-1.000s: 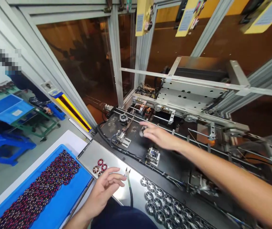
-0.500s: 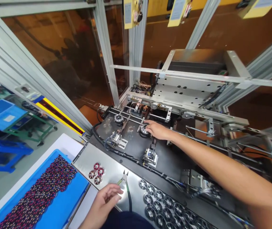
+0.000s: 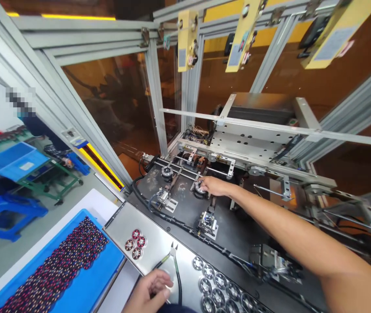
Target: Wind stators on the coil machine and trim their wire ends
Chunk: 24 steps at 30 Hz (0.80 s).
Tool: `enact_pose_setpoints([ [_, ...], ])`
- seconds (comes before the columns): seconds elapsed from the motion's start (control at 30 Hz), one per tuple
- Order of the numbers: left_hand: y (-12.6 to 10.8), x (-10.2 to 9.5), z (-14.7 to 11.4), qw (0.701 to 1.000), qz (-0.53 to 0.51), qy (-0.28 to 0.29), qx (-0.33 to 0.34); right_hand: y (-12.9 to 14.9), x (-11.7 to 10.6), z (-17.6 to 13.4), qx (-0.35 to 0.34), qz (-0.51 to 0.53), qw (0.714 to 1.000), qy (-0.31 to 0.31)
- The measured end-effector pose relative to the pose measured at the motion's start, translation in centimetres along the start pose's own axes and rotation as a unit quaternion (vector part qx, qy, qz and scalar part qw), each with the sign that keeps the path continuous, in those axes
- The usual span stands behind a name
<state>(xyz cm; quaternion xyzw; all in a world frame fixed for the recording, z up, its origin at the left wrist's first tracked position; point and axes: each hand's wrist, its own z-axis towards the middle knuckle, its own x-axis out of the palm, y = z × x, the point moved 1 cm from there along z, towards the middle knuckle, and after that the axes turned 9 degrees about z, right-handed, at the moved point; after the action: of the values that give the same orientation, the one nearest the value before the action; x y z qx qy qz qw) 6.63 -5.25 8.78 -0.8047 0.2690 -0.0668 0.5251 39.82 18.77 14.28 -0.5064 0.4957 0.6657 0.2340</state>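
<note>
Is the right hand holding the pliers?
No, the right hand is at a round part, and the pliers lie near the left hand.

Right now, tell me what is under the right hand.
Under the right hand is a round part on the black machine plate. Its left side shows; the hand covers some of its right side, so that portion cannot be seen.

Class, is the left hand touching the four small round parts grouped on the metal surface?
Apart. The head view shows bare metal surface between the left hand and the four small round parts.
</note>
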Motion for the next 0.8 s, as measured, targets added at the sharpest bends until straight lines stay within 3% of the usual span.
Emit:
enact_pose_setpoints([
  [0.1, -1.6, 1.3, 0.7, 0.978, 0.175, 0.056, 0.099, 1.7, -0.8, -0.2, 0.003, -0.017, 1.0, -0.022],
  [0.2, -3.0, 3.0, 1.6, 0.899, 0.344, 0.132, 0.237, 3.5, -1.5, -1.2, 0.016, -0.029, 0.998, -0.059],
  [0.33, -1.4, 5.1, 2.6, 0.858, 0.392, 0.182, 0.278, 6.3, -2.7, -4.7, 0.026, -0.036, 0.991, -0.128],
  [0.43, 0.5, 5.8, 2.5, 0.835, 0.429, 0.196, 0.283, 9.1, -3.5, -9.6, 0.004, -0.033, 0.984, -0.173],
  [0.6, 1.8, 6.1, 2.2, 0.826, 0.459, 0.173, 0.28, 14.6, -2.0, -20.2, -0.123, -0.021, 0.959, -0.256],
  [0.7, 2.1, 6.4, 2.4, 0.84, 0.449, 0.146, 0.268, 16.8, 1.0, -25.0, -0.097, 0.042, 0.958, -0.267],
  [0.8, 1.8, 6.6, 2.7, 0.864, 0.413, 0.125, 0.258, 18.1, 5.1, -27.3, -0.049, 0.113, 0.954, -0.274],
])
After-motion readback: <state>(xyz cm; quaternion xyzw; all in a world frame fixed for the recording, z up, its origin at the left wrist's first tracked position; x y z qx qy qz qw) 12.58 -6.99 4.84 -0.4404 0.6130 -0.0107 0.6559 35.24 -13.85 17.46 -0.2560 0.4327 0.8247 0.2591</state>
